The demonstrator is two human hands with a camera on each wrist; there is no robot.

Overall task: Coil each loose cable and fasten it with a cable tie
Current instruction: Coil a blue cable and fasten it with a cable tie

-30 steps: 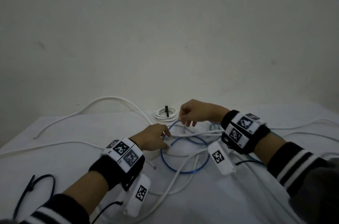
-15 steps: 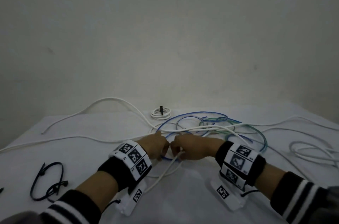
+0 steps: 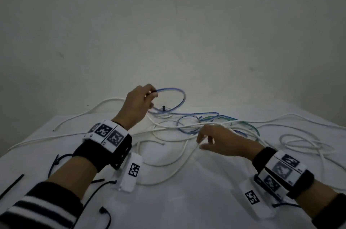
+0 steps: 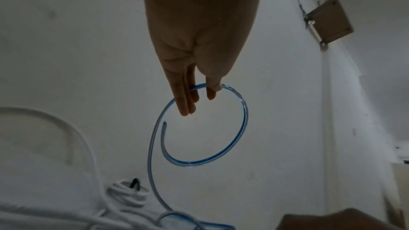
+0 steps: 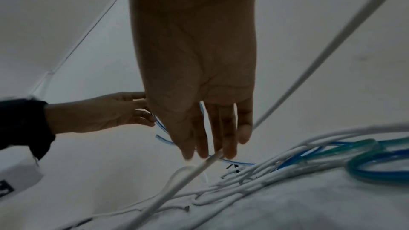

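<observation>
My left hand is raised above the white table and pinches a thin blue cable that curls into one loop. In the left wrist view the fingers and thumb hold the top of that blue cable, whose free end hangs inside the loop. My right hand hovers low over tangled white cables with relaxed fingers. In the right wrist view its fingertips brush one white cable without gripping it.
A small white coil fastened with a black tie lies at the back by the wall. Green and blue loops and more white cable sprawl to the right. Loose black cable ties lie at the front left.
Half a second ago both hands were fisted side by side near the front. The left hand has since risen toward the wall with the blue loop, and the right hand has opened and shifted right.
</observation>
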